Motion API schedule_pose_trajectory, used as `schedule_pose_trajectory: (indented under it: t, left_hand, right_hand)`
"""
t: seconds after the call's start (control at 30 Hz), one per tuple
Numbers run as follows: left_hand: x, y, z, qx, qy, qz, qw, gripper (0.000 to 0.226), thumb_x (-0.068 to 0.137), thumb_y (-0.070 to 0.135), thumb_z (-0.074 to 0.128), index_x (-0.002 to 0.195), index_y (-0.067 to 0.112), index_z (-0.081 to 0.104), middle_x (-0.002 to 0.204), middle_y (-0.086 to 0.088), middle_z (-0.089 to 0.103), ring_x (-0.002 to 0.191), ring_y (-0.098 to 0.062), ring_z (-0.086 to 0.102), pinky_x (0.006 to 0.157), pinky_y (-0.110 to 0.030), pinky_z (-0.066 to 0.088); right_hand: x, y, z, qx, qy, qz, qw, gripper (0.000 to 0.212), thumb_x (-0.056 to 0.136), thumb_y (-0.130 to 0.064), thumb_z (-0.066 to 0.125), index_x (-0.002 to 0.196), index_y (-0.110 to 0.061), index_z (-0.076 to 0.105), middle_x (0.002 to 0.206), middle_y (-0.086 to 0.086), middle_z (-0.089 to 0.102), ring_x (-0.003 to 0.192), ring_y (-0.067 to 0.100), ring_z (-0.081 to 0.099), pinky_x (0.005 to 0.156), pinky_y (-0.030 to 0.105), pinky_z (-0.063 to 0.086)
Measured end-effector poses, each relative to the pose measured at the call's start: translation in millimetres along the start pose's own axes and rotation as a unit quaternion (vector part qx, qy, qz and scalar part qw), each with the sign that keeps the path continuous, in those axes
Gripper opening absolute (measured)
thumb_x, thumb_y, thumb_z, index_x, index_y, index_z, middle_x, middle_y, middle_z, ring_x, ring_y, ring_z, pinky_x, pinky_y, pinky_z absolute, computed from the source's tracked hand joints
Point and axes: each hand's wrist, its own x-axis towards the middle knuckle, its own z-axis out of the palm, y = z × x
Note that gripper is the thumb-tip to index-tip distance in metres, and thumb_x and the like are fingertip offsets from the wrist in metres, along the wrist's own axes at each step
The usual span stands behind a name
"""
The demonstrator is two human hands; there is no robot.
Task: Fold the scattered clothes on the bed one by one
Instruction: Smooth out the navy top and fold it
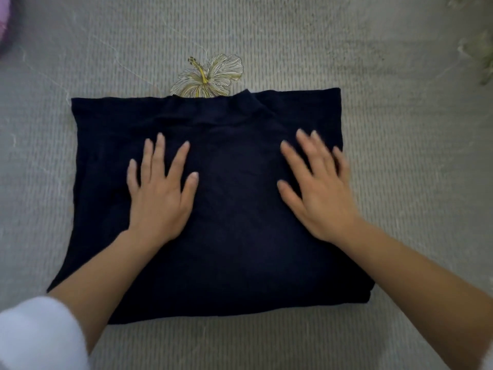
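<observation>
Both grips spread flat: the left hand (160,193) and right hand (317,190) press a folded dark navy knit garment (226,249) mid-bed (400,129).

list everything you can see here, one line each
navy garment: one, dark navy, folded into a rough rectangle in the middle of the bed, collar at the far edge
bed cover: one, pale grey-beige with a ribbed texture, fills the view under the garment
flower print: one, white and yellow, on the cover just beyond the collar, its lower part hidden by the garment
pink object: one, pink-purple, top left corner, cut off and too blurred to identify
leafy pattern: one patch, pale green, top right edge, blurred
white sleeve: one, white, bottom left corner
left hand: one, fingers spread, rests flat on the garment, left of centre
right hand: one, fingers spread, flat on the garment, right of centre, motion-blurred
</observation>
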Motion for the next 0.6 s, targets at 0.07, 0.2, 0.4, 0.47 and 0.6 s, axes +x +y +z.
schedule_pose_trajectory:
  t: [0.07,0.2,0.4,0.47,0.6]
  left_hand:
    - [-1.5,-6.0,1.3,-0.001,-0.011,-0.04,0.999,0.057,0.097,0.05,0.021,0.151,0.033,0.016,0.161,-0.006,0.002,0.148,-0.023,-0.004,0.117,-0.049,-0.001]
    - [2.6,2.3,-1.6,0.013,-0.026,-0.08,0.996,0.058,0.1,0.046,0.022,0.153,0.027,0.009,0.161,-0.011,-0.004,0.148,-0.026,-0.007,0.119,-0.048,0.0]
    - [-70.8,87.9,15.1,-0.028,-0.014,0.045,0.999,0.065,0.097,0.046,0.026,0.152,0.012,0.019,0.159,-0.018,0.007,0.147,-0.031,0.003,0.117,-0.045,0.008]
    - [-99.7,124.4,25.9,-0.054,-0.033,0.103,0.993,0.065,0.095,0.046,0.031,0.151,0.014,0.021,0.159,-0.015,0.01,0.147,-0.028,0.005,0.117,-0.042,0.007]
    - [-125.9,171.2,43.9,-0.025,-0.068,0.177,0.981,0.071,0.094,0.053,0.032,0.151,0.012,0.023,0.159,-0.014,0.012,0.147,-0.026,0.009,0.115,-0.042,0.01]
  right_hand:
    - [-7.2,7.4,8.1,-0.026,-0.086,-0.005,0.996,0.063,0.095,-0.057,0.016,0.153,-0.033,0.006,0.162,-0.002,-0.001,0.147,0.013,-0.011,0.116,0.042,-0.01]
    - [-2.9,11.2,11.4,-0.018,-0.097,0.002,0.995,0.062,0.094,-0.057,0.009,0.151,-0.037,-0.007,0.16,-0.008,-0.014,0.144,0.01,-0.022,0.117,0.041,-0.015]
    - [-7.9,18.4,3.7,0.139,0.035,0.044,0.989,0.055,0.094,-0.037,0.036,0.147,-0.022,0.034,0.156,-0.001,0.025,0.143,0.013,0.018,0.113,0.034,0.011]
    - [-11.1,29.6,-4.1,0.232,0.087,0.131,0.96,0.052,0.09,-0.031,0.05,0.139,-0.015,0.042,0.141,0.004,0.039,0.128,0.017,0.036,0.11,0.036,0.026]
    - [-10.3,58.3,-23.4,0.352,0.066,0.265,0.895,0.038,0.089,-0.029,0.062,0.123,-0.016,0.051,0.113,0.0,0.051,0.092,0.007,0.053,0.089,0.03,0.048]
